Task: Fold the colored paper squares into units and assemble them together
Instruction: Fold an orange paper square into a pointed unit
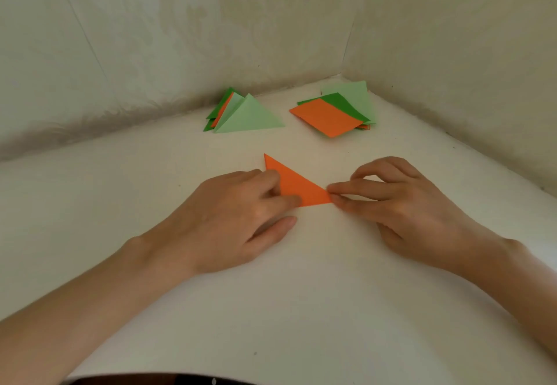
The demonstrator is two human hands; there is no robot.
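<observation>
An orange paper folded into a triangle lies flat on the white table in the middle. My left hand rests on its left part, fingers pressing the paper down. My right hand pinches the triangle's right corner between thumb and forefinger. Behind, at the left, is a pile of folded triangles in light green, dark green and orange. At the back right lies a stack of flat paper squares, orange on top, dark green and light green beneath.
Two pale patterned walls meet in a corner behind the papers and close off the table at the back and right. Bare white table surface stretches toward me in front of my hands.
</observation>
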